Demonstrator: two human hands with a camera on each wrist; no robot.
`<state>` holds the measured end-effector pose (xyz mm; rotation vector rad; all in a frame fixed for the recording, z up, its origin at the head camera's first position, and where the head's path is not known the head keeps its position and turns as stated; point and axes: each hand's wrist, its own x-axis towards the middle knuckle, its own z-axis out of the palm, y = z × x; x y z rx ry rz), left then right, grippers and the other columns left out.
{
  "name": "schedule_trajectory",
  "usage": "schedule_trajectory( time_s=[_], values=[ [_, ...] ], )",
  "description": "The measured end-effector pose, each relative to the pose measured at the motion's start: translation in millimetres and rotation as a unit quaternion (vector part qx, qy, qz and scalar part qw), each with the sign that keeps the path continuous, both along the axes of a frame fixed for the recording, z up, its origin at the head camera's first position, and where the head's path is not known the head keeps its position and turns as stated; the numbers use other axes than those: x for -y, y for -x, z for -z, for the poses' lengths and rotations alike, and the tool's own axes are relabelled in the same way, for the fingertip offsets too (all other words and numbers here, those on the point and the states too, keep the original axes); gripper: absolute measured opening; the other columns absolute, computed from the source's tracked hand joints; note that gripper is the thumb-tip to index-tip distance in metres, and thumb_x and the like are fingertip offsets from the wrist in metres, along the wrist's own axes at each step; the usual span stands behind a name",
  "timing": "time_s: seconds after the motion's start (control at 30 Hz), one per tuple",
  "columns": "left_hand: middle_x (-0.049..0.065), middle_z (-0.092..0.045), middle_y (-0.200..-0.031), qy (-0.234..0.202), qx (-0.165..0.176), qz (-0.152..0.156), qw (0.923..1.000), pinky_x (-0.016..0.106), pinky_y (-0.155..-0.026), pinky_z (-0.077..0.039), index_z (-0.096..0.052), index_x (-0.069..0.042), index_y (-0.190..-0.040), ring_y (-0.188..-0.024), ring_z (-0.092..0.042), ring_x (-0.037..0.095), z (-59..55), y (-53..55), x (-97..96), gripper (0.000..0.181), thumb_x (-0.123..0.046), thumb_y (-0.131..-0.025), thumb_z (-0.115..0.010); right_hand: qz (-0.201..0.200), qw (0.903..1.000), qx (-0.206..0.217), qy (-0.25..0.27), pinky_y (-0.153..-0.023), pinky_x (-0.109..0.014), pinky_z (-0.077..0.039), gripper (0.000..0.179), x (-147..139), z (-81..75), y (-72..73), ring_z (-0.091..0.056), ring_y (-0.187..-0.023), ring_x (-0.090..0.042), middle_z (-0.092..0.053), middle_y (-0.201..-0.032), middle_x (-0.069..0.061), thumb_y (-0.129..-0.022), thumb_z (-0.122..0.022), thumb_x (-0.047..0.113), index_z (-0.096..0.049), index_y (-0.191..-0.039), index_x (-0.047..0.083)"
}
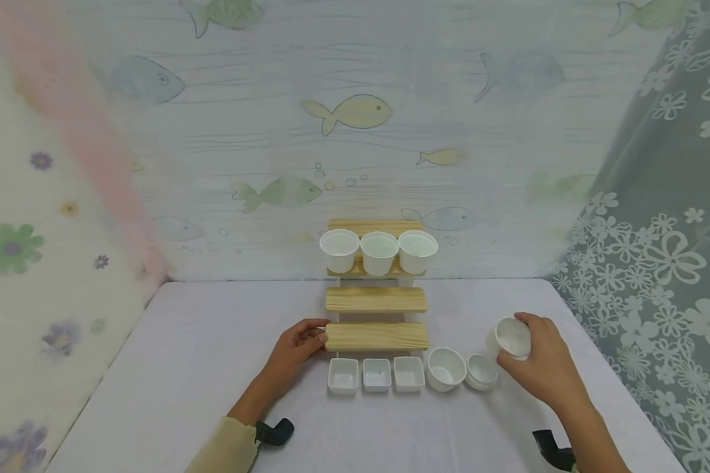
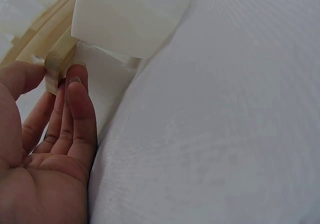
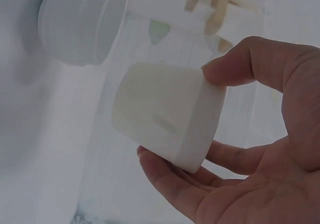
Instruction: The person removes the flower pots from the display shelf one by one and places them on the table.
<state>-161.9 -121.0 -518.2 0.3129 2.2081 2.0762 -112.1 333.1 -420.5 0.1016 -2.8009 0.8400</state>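
Note:
A tiered wooden stand (image 1: 376,337) is at the centre of the white table. My left hand (image 1: 299,344) grips the left end of its lowest board; in the left wrist view the thumb and fingers pinch that board's end (image 2: 56,69). Above the table on the right, my right hand (image 1: 547,361) holds a small white cup (image 1: 513,337) between thumb and fingers. The right wrist view shows this cup (image 3: 165,112) tilted, its side wall facing the camera. Three white round cups (image 1: 380,253) stand side by side on the stand's top tier.
In front of the stand, three square white dishes (image 1: 376,376) line up with a round white bowl (image 1: 446,369) and a smaller round white dish (image 1: 482,372) to their right. A fish-patterned curtain (image 1: 355,164) hangs behind the table (image 1: 225,315).

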Motion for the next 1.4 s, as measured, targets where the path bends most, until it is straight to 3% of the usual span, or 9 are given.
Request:
schedule_trajectory(
  time_s=[0.5,0.8,1.4],
  values=[
    [0.015,-0.068,-0.12,-0.003,0.001,0.0,1.0,0.029,-0.087,-0.061,-0.062,-0.005,-0.141,-0.101,-0.07,0.018,-0.4,-0.2,-1.2,0.038,-0.02,-0.106,-0.069,-0.01,0.9992,0.025,-0.031,-0.089,-0.071,-0.053,0.079,-23,2.4,-5.7,-0.058,-0.115,-0.054,-0.054,-0.132,-0.04,-0.081,-0.084,0.016,-0.047,-0.143,-0.016],
    [0.016,-0.068,-0.12,-0.004,-0.005,0.002,1.0,0.03,-0.086,-0.061,-0.062,-0.005,-0.141,-0.1,-0.07,0.018,-0.2,-0.7,-1.0,0.039,-0.019,-0.106,-0.069,-0.023,0.9962,0.068,-0.049,-0.091,-0.069,-0.053,0.081,-30,1.9,-2.6,-0.059,-0.116,-0.057,-0.055,-0.131,-0.042,-0.079,-0.089,0.019,-0.048,-0.138,-0.019],
    [0.017,-0.068,-0.121,-0.011,-0.003,0.005,0.9999,0.03,-0.087,-0.061,-0.061,-0.003,-0.141,-0.101,-0.07,0.018,-3.8,-3.0,-2.9,0.038,-0.017,-0.106,-0.068,-0.026,0.992,0.108,-0.06,-0.093,-0.07,-0.053,0.085,-29,11.1,1.7,-0.058,-0.117,-0.06,-0.058,-0.128,-0.043,-0.075,-0.094,0.023,-0.051,-0.134,-0.02]
  ],
)
